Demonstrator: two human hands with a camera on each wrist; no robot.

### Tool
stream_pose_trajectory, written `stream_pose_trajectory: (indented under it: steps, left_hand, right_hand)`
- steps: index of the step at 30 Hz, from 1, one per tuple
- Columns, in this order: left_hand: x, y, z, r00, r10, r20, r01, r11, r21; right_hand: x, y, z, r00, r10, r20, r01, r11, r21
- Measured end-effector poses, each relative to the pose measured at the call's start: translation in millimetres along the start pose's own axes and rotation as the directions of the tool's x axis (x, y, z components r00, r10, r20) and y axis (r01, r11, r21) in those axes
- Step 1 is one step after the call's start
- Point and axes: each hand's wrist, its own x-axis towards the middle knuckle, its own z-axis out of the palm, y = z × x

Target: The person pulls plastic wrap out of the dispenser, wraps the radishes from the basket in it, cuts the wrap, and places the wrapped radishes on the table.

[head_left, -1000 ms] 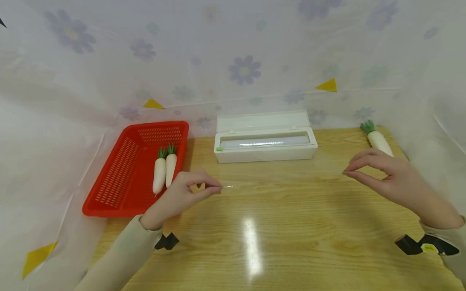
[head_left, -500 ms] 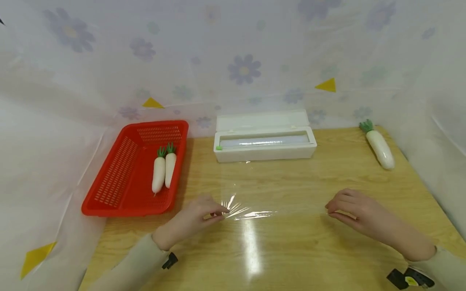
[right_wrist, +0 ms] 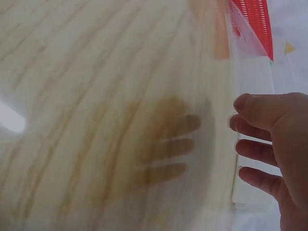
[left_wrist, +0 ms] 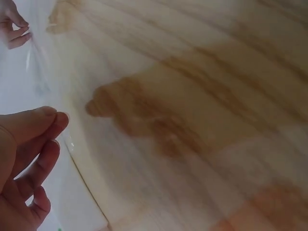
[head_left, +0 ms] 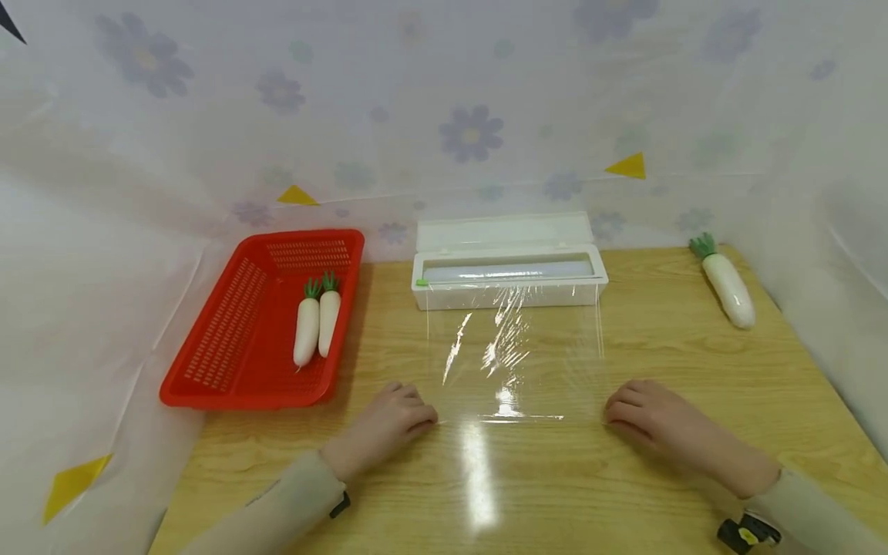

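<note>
A sheet of clear cling film stretches toward me from a white dispenser box whose lid stands raised. The film roll shows inside the box. My left hand pinches the sheet's near left corner between thumb and forefinger; in the left wrist view this hand has its other fingers loosely curled. At the near right corner my right hand pinches the film the same way, also seen from the right wrist, where the hand holds the film edge. The sheet lies low over the wooden table, with bright creases.
To the left stands a red plastic basket holding two white radishes with green tops. Another white radish, glossy on its surface, lies at the far right. A flowered sheet hangs behind and beside the table.
Both hands have drawn the film toward me and lowered it to the table, the right hand also moving left. The sheet now spans from box to hands. Box, basket and radishes stay put.
</note>
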Motion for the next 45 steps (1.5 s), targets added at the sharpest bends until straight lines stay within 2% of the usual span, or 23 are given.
stream_pose_trajectory:
  steps: [3,9,11,17,20,25,30,34,36,40,45]
  left_hand:
    - [1.3,1.2,2.2,1.0,0.011,-0.003,-0.011,0.999,0.042]
    - [2.7,2.0,5.2,0.992,0.033,0.119,-0.057,0.977,0.206]
    - [3.5,2.1,5.3,0.989,0.041,0.141,-0.073,0.971,0.227]
    - [0.3,1.5,6.5,0.989,0.046,0.138,-0.066,0.988,0.141]
    - [-1.6,1.3,8.6,0.991,0.026,0.134,-0.04,0.994,0.106]
    - [0.9,3.2,10.3,0.992,-0.013,0.128,-0.001,0.994,0.113]
    - [7.8,4.2,12.3,0.995,-0.049,0.085,0.04,0.994,0.099]
    - [12.7,4.7,16.1,0.999,-0.037,0.024,0.034,0.994,0.104]
    - [13.0,4.3,18.7,1.0,-0.022,0.008,0.021,0.991,0.132]
    - [10.7,1.7,21.2,0.999,-0.023,0.034,0.017,0.986,0.163]
    - [7.1,-0.5,17.3,0.993,-0.051,0.109,0.035,0.99,0.137]
  right_hand:
    - [-2.3,0,4,1.0,0.009,0.014,-0.009,1.0,-0.003]
    - [-6.5,-1,11,1.0,0.013,0.021,-0.013,1.0,-0.025]
    - [-7.2,-2,12,1.0,0.015,0.025,-0.015,1.0,-0.025]
    - [-7.9,-1,10,0.999,-0.028,0.018,0.028,1.0,0.006]
    - [-7.5,-2,6,1.0,-0.015,0.023,0.014,1.0,0.016]
    - [-5.9,-5,2,0.993,0.097,0.062,-0.098,0.995,0.001]
    - [-2.8,-12,5,0.975,0.215,0.046,-0.213,0.976,-0.047]
    - [2.5,-18,10,0.958,0.285,0.027,-0.28,0.953,-0.114]
    - [3.6,-20,13,0.956,0.292,0.013,-0.288,0.948,-0.138]
    - [1.1,-18,17,0.963,0.27,0.002,-0.267,0.951,-0.154]
    - [-3.5,-14,17,0.963,0.269,0.019,-0.262,0.952,-0.159]
